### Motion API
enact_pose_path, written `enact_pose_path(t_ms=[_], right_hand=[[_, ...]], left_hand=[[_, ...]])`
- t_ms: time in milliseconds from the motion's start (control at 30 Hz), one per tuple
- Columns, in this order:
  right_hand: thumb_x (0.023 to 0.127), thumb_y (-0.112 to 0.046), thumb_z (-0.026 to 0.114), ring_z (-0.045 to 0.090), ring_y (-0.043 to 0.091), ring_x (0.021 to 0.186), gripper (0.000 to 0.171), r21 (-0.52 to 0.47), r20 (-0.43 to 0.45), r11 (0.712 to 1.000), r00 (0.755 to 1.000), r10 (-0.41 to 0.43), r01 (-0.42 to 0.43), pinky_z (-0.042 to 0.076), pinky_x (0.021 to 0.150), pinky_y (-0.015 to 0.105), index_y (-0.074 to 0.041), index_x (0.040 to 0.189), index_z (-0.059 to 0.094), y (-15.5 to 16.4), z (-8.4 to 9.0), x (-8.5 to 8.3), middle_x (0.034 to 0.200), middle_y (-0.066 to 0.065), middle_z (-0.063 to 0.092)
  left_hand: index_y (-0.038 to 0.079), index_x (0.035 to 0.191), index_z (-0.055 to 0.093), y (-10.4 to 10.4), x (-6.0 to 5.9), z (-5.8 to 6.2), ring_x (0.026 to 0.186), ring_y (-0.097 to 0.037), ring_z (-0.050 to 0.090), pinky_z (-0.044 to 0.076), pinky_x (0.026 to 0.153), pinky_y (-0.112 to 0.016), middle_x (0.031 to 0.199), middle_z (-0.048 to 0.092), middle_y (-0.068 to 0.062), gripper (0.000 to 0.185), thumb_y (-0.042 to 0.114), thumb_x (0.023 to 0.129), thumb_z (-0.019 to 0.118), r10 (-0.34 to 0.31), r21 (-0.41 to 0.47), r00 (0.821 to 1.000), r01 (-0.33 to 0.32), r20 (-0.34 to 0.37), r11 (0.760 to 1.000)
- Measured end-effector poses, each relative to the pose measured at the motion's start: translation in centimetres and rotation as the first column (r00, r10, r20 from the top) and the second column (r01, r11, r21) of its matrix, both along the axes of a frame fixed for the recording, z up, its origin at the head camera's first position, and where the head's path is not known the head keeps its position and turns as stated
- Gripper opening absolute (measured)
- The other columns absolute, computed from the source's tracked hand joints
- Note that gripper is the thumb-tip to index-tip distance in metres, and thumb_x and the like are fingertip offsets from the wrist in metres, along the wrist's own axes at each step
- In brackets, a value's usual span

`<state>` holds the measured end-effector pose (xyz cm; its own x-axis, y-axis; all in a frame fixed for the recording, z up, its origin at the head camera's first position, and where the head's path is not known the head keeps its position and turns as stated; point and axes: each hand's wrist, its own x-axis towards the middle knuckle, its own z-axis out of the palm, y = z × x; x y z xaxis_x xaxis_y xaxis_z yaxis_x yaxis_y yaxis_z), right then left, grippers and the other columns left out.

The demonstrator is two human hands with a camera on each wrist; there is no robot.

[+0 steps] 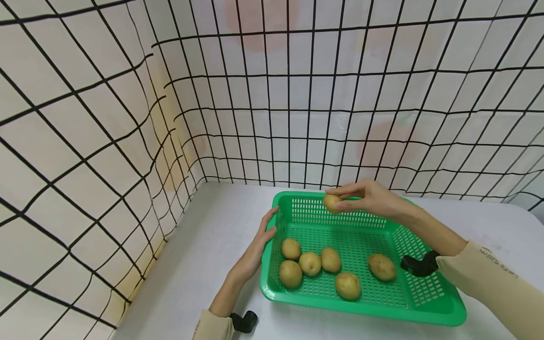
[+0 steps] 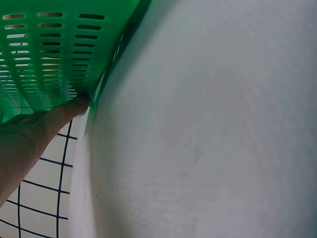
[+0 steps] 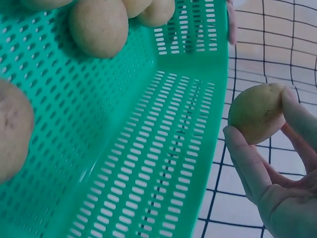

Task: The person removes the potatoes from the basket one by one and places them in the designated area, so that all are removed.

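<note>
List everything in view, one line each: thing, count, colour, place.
held potato: 1, yellow-brown, pinched above the basket's far rim
loose potatoes: 6, yellow-brown, on the basket floor
basket: 1, green perforated plastic, on the table
table: 1, white, under the basket
grid wall: 1, white with black lines, behind and at the left
left hand: 1, straight fingers against the basket's left rim
right hand: 1, holding the potato; beige sleeve
</note>
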<state>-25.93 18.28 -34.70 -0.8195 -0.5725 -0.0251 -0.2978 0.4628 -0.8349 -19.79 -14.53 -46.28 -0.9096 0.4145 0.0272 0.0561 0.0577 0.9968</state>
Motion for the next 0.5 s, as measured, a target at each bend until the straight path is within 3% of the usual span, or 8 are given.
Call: enact_pose_path(t_ms=[133, 333, 500], right_hand=[[0.096, -0.03, 0.074, 0.045, 0.036, 0.147, 0.047, 0.009, -0.018, 1.0, 1.0, -0.018, 0.018, 0.046, 0.111, 0.059, -0.018, 0.14, 0.065, 1.0, 0.5, 0.6, 0.155, 0.009, 0.053], [0.096, -0.03, 0.074, 0.052, 0.035, 0.141, 0.043, 0.059, -0.074, 0.996, 0.995, -0.067, 0.072, 0.047, 0.109, 0.061, -0.023, 0.139, 0.067, 2.7, 1.2, 1.5, 0.153, 0.005, 0.057], [0.098, -0.029, 0.072, 0.058, 0.011, 0.132, 0.044, 0.09, -0.119, 0.991, 0.989, -0.084, 0.095, 0.05, 0.106, 0.055, -0.021, 0.141, 0.065, 4.2, 1.3, 1.8, 0.148, 0.003, 0.061]], left_hand=[[0.044, 0.162, 0.011, 0.0, 0.1, 0.0, 0.161, -0.033, 0.006, 0.015, 0.124, -0.07, 0.174, 0.002, 0.0, 0.053, 0.044, 0.111, 0.026, -0.001, 0.005, 1.0, 0.001, 0.002, 1.0], [0.044, 0.162, 0.011, 0.0, 0.1, -0.1, 0.161, -0.033, 0.006, 0.014, 0.124, -0.07, 0.174, 0.002, 0.0, 0.053, 0.044, 0.111, 0.026, -0.002, 0.009, 1.0, 0.002, 0.003, 1.0], [0.044, 0.162, 0.012, 0.0, 0.1, -0.1, 0.161, -0.033, 0.005, 0.014, 0.124, -0.07, 0.174, 0.002, 0.001, 0.053, 0.045, 0.111, 0.027, 0.002, 0.005, 1.0, -0.002, 0.005, 1.0]])
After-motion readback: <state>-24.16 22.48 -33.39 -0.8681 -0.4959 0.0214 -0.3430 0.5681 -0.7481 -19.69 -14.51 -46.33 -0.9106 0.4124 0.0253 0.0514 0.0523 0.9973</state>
